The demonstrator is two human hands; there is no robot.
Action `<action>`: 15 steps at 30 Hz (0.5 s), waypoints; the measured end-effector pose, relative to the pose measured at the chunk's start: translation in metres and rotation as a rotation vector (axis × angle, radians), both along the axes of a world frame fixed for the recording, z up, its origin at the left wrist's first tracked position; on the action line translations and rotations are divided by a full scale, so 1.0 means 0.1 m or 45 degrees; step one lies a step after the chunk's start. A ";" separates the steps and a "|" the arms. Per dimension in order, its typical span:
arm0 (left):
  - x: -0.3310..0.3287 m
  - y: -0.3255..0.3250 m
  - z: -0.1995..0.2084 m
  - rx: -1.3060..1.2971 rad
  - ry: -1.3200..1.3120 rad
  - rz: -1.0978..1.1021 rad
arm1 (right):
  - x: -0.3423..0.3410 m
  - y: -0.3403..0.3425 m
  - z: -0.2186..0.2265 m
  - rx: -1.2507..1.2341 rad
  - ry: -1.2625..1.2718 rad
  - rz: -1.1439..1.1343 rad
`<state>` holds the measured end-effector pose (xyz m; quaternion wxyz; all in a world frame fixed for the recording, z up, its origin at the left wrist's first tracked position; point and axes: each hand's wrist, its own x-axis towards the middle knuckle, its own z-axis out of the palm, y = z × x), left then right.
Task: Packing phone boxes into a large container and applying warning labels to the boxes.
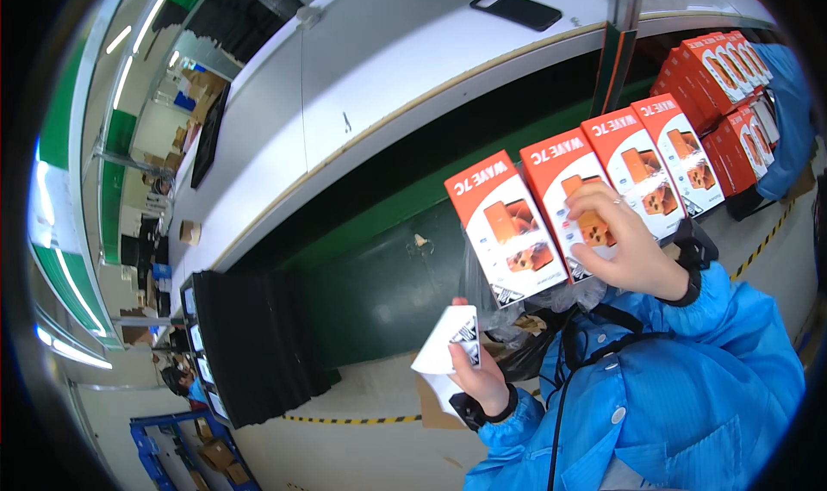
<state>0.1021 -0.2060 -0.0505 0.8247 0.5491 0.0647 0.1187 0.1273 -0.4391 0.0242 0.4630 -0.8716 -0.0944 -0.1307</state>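
Over the second red-and-white box (558,181) from the left, the right hand (620,245) arches, thumb and fingers apart, seemingly touching its front. Nearer and left, the left hand (476,377) pinches a white label sheet (441,346); all four boxes sit farther right, long sides running far to near. Beyond stretches the counter (388,69).

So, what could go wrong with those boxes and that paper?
The right hand is over one of four close-set red-and-white boxes, so a bump might knock its neighbours. The left hand pinches a bent white sheet, which could crease more or slip.
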 end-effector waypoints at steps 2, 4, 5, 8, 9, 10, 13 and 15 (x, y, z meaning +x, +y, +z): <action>0.23 -0.09 0.03 -0.097 0.029 -0.122 | -0.16 -0.08 -0.05 -0.007 0.020 -0.096; 0.39 -0.20 0.03 -0.188 0.037 -0.276 | -0.36 -0.17 -0.10 -0.198 0.165 -0.134; 0.44 -0.24 0.02 -0.191 0.088 -0.310 | -0.41 -0.15 -0.05 -0.166 0.302 -0.095; 0.51 -0.26 -0.09 -0.202 0.309 -0.352 | -0.37 -0.19 -0.08 0.192 0.291 0.031; 0.55 -0.19 -0.18 -0.240 0.323 -0.379 | -0.34 -0.20 -0.16 0.324 0.346 0.027; 0.54 -0.17 -0.12 -0.242 0.287 -0.446 | -0.30 -0.18 -0.21 0.396 0.354 0.019; 0.49 -0.20 -0.02 -0.174 0.250 -0.529 | -0.29 -0.05 -0.46 0.365 0.229 -0.142; 0.48 -0.24 0.00 -0.051 0.291 -0.316 | -0.35 -0.02 -0.47 0.405 0.078 -0.121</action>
